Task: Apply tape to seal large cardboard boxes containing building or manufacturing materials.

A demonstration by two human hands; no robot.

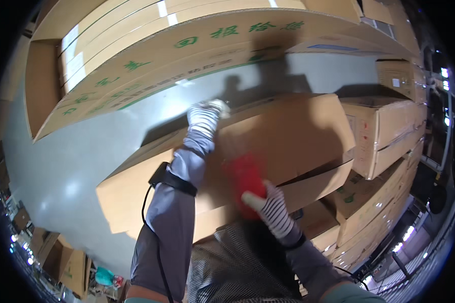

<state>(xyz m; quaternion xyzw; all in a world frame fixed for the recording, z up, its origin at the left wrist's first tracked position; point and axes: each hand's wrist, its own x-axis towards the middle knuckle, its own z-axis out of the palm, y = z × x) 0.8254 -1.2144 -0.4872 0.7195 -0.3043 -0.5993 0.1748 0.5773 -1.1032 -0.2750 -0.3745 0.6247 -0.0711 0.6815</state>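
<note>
A large brown cardboard box (288, 136) lies in front of me, its near flap (308, 184) standing partly open. My left hand (207, 112), in a white-and-grey striped glove, is at the box's far edge with its fingers bent over it; the fingertips are partly hidden. In my right hand (270, 204), also gloved, is a red hand tool (247, 177) that looks like a tape dispenser. It is smeared by motion over the near side of the box, and its exact form cannot be made out. The fingers of my right hand are closed round it.
Beyond the box, a long open carton (187, 55) with green print holds flat brown cartons. Stacked cardboard boxes (384, 126) stand close on the right. Grey floor (65, 166) shows on the left, with an open carton (71, 262) at lower left. A black cable (146, 207) runs along my left forearm.
</note>
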